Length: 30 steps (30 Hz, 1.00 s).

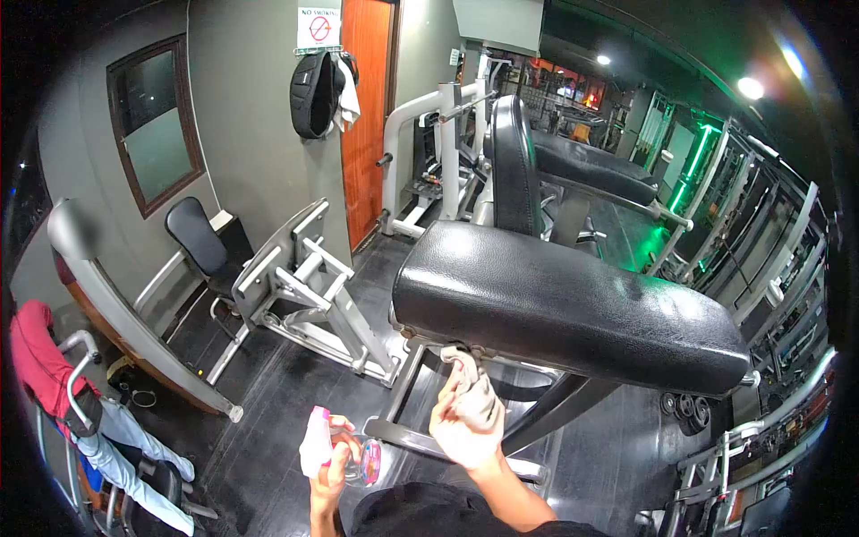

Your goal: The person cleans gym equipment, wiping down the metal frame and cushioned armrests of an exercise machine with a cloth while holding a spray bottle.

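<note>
My left hand (pixel 332 472) is wrapped round a spray bottle (pixel 369 461), which has a white and pink trigger head and a clear body with a colourful label. It is held low, over the dark floor. My right hand (pixel 470 445) grips a crumpled beige cloth (pixel 472 390) in its curled fingers. The cloth's upper end is right at the lower front edge of a long black padded bench (pixel 555 295). Light shines off the bench's smooth leather top, and its dark metal frame (pixel 559 412) slopes down beneath it.
An upright black backrest (pixel 514 170) stands behind the bench. Grey-framed machines (pixel 309 291) fill the left side. At the far left a person in a red top (pixel 45 358) sits on equipment. Weight plates (pixel 687 410) and racks are at right. A wooden door (pixel 365 116) is behind.
</note>
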Each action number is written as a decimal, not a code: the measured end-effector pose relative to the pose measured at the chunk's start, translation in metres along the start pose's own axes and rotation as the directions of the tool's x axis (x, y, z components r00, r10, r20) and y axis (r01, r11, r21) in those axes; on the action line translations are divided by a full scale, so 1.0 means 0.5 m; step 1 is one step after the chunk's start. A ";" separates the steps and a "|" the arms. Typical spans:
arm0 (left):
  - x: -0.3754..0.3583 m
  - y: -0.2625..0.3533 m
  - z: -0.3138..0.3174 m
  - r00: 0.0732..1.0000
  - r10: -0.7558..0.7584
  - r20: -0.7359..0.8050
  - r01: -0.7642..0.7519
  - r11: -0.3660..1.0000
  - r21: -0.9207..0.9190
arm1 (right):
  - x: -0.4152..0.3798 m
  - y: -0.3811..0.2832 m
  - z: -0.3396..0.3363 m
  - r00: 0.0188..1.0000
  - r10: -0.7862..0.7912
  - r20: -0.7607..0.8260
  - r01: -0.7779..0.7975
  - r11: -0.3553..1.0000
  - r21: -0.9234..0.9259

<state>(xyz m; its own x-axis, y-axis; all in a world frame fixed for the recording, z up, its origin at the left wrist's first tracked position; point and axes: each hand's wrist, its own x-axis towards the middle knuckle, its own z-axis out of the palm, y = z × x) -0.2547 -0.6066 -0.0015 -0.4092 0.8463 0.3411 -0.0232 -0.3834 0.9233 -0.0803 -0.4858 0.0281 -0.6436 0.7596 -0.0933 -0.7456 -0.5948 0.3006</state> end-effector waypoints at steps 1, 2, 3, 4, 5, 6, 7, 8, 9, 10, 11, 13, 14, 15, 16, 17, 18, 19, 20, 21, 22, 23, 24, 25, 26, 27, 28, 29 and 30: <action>0.001 -0.007 -0.002 1.000 0.000 0.004 0.000 1.000 -0.003 | -0.006 0.021 0.010 1.000 -0.020 0.009 0.021 0.994 -0.111; 0.002 -0.019 -0.006 1.000 -0.008 0.016 0.009 1.000 -0.026 | 0.005 0.025 0.004 1.000 -0.024 0.012 0.026 0.994 -0.111; 0.006 -0.024 -0.007 0.999 -0.015 0.030 0.017 0.999 -0.049 | 0.018 0.026 0.000 0.999 0.032 0.028 -0.027 0.985 -0.172; 0.009 -0.027 -0.009 0.999 -0.016 0.039 0.017 0.999 -0.048 | 0.026 0.031 -0.002 0.995 0.087 0.040 -0.076 0.970 -0.231; 0.010 -0.027 -0.009 0.999 -0.014 0.047 0.016 0.998 -0.054 | 0.031 0.034 0.000 0.996 0.078 0.043 -0.067 0.972 -0.227; 0.011 -0.029 -0.008 0.998 -0.013 0.055 0.016 0.998 -0.062 | 0.035 0.046 0.026 0.995 0.092 0.028 -0.089 0.990 -0.105; 0.014 -0.031 -0.008 0.998 -0.014 0.064 0.018 0.998 -0.063 | 0.038 0.054 0.040 0.994 0.110 0.016 -0.110 0.994 0.017; 0.015 -0.032 -0.008 0.998 0.000 0.067 0.004 0.999 -0.053 | 0.047 0.045 0.024 0.997 0.068 0.043 -0.063 0.992 -0.105; 0.015 -0.034 -0.009 0.998 0.013 0.068 -0.010 0.999 -0.043 | 0.058 0.032 -0.010 0.997 0.064 0.044 -0.059 0.993 -0.104; 0.015 -0.040 -0.011 0.997 0.014 0.071 -0.010 0.999 -0.043 | 0.067 0.017 -0.054 0.997 -0.029 0.067 0.046 0.959 -0.279; 0.014 -0.047 -0.014 0.997 0.033 0.068 -0.027 0.995 -0.095 | 0.074 0.010 -0.074 0.988 -0.114 0.108 0.150 0.884 -0.442; 0.014 -0.052 -0.016 0.997 0.056 0.061 -0.047 0.988 -0.145 | 0.017 0.027 0.028 0.998 0.059 -0.011 -0.058 0.996 0.074; 0.011 -0.051 -0.014 0.998 0.044 0.034 -0.037 0.985 -0.166 | 0.004 0.029 0.038 0.998 0.007 -0.059 0.004 0.983 0.184; 0.007 -0.051 -0.012 1.000 0.027 0.007 -0.025 0.982 -0.189 | 0.004 0.016 0.037 0.997 0.042 -0.062 -0.023 0.960 0.281; 0.006 -0.054 -0.012 1.000 0.024 0.004 -0.023 0.981 -0.194 | 0.006 0.014 0.027 0.999 0.048 0.004 -0.048 0.979 0.200; 0.007 -0.058 -0.015 1.000 0.003 0.016 0.000 0.983 -0.182 | 0.007 0.015 0.012 0.996 0.061 0.069 -0.069 0.991 0.118; 0.010 -0.060 -0.017 0.999 -0.016 0.030 0.021 0.985 -0.169 | 0.007 0.015 -0.007 0.997 0.061 0.049 -0.062 0.998 0.003; 0.014 -0.063 -0.015 0.999 -0.013 0.029 0.018 0.985 -0.172 | 0.009 0.017 -0.020 0.998 0.061 0.032 -0.057 0.992 -0.115; 0.018 -0.067 -0.012 0.999 -0.017 0.045 0.024 0.987 -0.160 | 0.014 0.020 -0.028 0.998 0.059 -0.032 -0.061 0.996 -0.070; 0.022 -0.066 -0.009 0.998 -0.022 0.063 0.031 0.989 -0.147 | 0.018 0.031 -0.015 0.996 0.072 0.061 -0.063 0.989 -0.132; 0.026 -0.063 -0.005 0.997 -0.021 0.067 0.031 0.989 -0.145 | 0.027 0.033 0.003 0.998 0.065 -0.026 -0.066 0.998 -0.006; 0.029 -0.058 -0.001 0.997 -0.013 0.080 0.024 0.991 -0.134 | 0.032 0.034 0.013 0.991 0.070 -0.114 -0.056 0.991 0.123; 0.031 -0.055 0.003 0.996 -0.005 0.093 0.016 0.992 -0.123 | 0.032 0.035 0.013 0.992 0.067 -0.111 -0.052 0.990 0.128; 0.031 -0.056 0.004 0.995 -0.006 0.098 0.018 0.993 -0.121 | 0.031 0.037 0.010 0.996 0.048 -0.073 -0.044 0.997 0.066; 0.030 -0.059 0.004 0.993 -0.009 0.115 0.026 0.990 -0.140 | 0.030 0.039 0.007 0.999 0.031 -0.035 -0.031 1.000 0.006; 0.032 -0.060 0.005 0.991 -0.013 0.133 0.034 0.987 -0.160 | 0.025 0.034 0.002 0.999 0.025 -0.033 -0.025 1.000 0.012; 0.032 -0.058 0.007 0.990 -0.014 0.139 0.036 0.986 -0.160 | 0.014 0.021 -0.003 0.995 0.047 0.088 -0.053 0.997 0.062; 0.029 -0.053 0.011 0.988 -0.030 0.151 0.056 0.984 -0.171 | 0.001 0.007 -0.011 0.976 0.062 0.208 -0.086 0.991 0.106; 0.027 -0.052 0.017 0.986 -0.046 0.162 0.076 0.980 -0.183 | -0.014 -0.002 -0.018 0.979 -0.010 0.204 0.024 0.998 -0.065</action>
<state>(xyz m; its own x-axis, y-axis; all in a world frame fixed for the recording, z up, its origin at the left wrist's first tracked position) -0.2520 -0.5821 -0.0194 -0.2547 0.9116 0.3226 -0.2208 -0.3796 0.8984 -0.0765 -0.4926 0.0201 -0.5874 0.8032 0.0989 -0.7703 -0.5924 0.2360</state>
